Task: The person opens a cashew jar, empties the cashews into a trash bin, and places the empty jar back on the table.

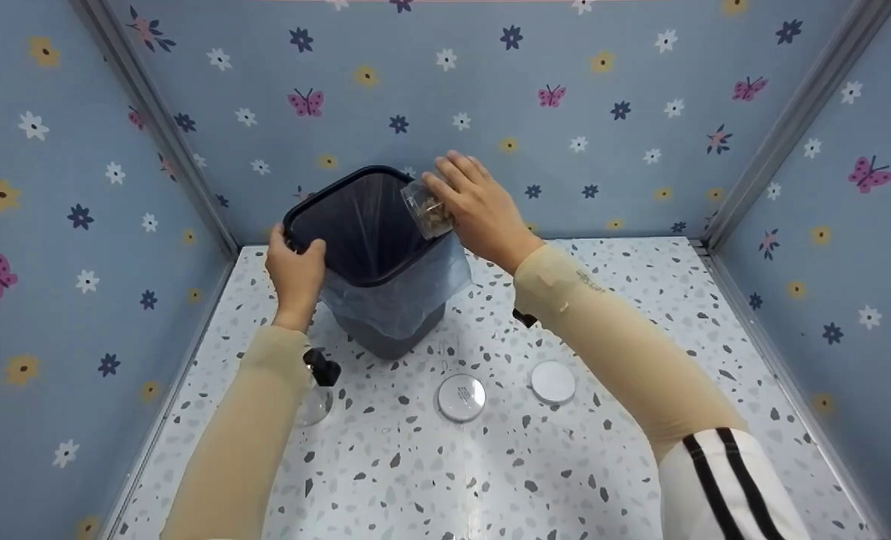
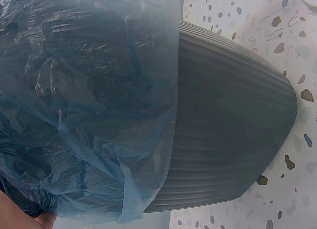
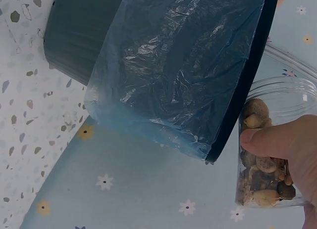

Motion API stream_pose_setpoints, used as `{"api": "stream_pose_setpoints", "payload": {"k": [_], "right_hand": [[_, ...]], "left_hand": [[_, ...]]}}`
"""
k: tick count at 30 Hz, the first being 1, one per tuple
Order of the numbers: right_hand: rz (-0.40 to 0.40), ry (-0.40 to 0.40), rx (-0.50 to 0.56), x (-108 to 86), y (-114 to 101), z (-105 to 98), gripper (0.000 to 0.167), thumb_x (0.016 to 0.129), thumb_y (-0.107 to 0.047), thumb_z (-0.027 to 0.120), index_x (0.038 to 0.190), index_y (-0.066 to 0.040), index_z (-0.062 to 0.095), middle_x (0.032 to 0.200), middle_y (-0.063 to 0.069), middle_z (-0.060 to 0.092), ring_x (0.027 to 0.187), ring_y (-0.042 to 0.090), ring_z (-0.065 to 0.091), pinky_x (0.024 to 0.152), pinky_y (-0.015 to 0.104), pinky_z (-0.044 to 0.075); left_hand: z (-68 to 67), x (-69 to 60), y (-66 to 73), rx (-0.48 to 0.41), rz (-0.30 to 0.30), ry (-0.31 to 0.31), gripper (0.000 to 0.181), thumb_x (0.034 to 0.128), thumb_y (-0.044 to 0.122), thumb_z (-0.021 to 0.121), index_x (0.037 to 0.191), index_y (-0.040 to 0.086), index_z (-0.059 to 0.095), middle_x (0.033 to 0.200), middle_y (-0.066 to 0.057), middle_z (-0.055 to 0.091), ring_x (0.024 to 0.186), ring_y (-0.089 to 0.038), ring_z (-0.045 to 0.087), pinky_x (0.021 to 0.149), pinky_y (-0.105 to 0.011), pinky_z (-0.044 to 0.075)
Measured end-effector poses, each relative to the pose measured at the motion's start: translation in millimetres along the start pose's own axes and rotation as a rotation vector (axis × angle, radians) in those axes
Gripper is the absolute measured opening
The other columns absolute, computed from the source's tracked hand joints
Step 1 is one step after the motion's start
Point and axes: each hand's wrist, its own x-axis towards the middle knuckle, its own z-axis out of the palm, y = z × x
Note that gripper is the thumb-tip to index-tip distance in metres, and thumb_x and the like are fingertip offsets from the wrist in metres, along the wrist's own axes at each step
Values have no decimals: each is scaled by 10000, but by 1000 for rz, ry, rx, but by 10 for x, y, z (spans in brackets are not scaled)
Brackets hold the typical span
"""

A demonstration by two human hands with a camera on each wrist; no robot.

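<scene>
A dark trash bin [image 1: 389,341] stands on the speckled surface, lined with a translucent blue bag [image 2: 99,115] folded over its black rim [image 1: 367,283]. My left hand [image 1: 295,274] grips the rim at its left side, thumb toward the inside. In my right hand [image 1: 479,210] is a clear jar [image 3: 282,98], tilted over the bin's right edge with its mouth toward the opening. Brown and tan lumps like nuts or dried mushrooms [image 3: 265,164] lie along the jar's lower side. In the right wrist view my thumb presses on the jar's wall.
Two round lids lie in front of the bin: a shiny one [image 1: 461,397] and a plain white one [image 1: 553,382]. Partly behind my left forearm is a clear round container [image 1: 314,407]. Flower-patterned blue walls [image 1: 445,97] rise at the back and both sides.
</scene>
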Motion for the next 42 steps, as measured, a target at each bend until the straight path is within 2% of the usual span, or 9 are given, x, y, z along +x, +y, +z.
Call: {"api": "stream_pose_setpoints", "payload": {"k": [6, 15, 20, 31, 38, 42], "right_hand": [[-23, -1, -25, 9, -3, -9, 576, 991, 67, 627, 1553, -43, 562, 1611, 241, 537, 1560, 432, 444, 1318, 533, 342], [-18, 7, 24, 10, -12, -16, 472, 1079, 5, 554, 1549, -37, 558, 1606, 239, 541, 1563, 428, 436, 1315, 538, 344], [-16, 6, 25, 11, -3, -7, 527, 1035, 55, 575, 1553, -42, 559, 1609, 241, 538, 1567, 430, 431, 1320, 535, 335], [-32, 6, -6, 39, -6, -23, 530, 1037, 76, 516, 1553, -39, 563, 1611, 240, 541, 1566, 431, 437, 1320, 533, 338], [-41, -17, -32, 54, -14, -46, 504, 1068, 35, 498, 1562, -41, 560, 1622, 234, 535, 1575, 422, 430, 1325, 519, 332], [-51, -32, -53, 62, -12, -59, 548, 1036, 76, 508, 1567, -48, 558, 1627, 230, 530, 1576, 416, 430, 1321, 514, 340]], "left_hand": [[1, -8, 2, 4, -5, -11, 785, 996, 150, 559, 1705, -4, 259, 1727, -242, 372, 1604, -349, 392, 1259, -447, 424], [6, -11, 4, 4, 12, -2, 787, 995, 148, 568, 1700, -18, 260, 1718, -247, 385, 1598, -349, 402, 1254, -451, 418], [1, -14, 8, -1, 11, -8, 784, 1002, 146, 569, 1703, -11, 256, 1722, -239, 380, 1598, -345, 403, 1251, -449, 423], [1, -9, -9, -1, 14, -9, 786, 1005, 146, 574, 1704, -14, 252, 1724, -246, 374, 1598, -356, 403, 1256, -459, 423], [-1, -10, -9, 13, 13, -13, 783, 1011, 154, 565, 1709, -5, 246, 1731, -246, 362, 1604, -363, 390, 1249, -461, 425], [-5, -17, 8, -3, 6, -22, 784, 1008, 150, 556, 1710, -5, 241, 1736, -241, 355, 1605, -354, 392, 1259, -446, 422]]}}
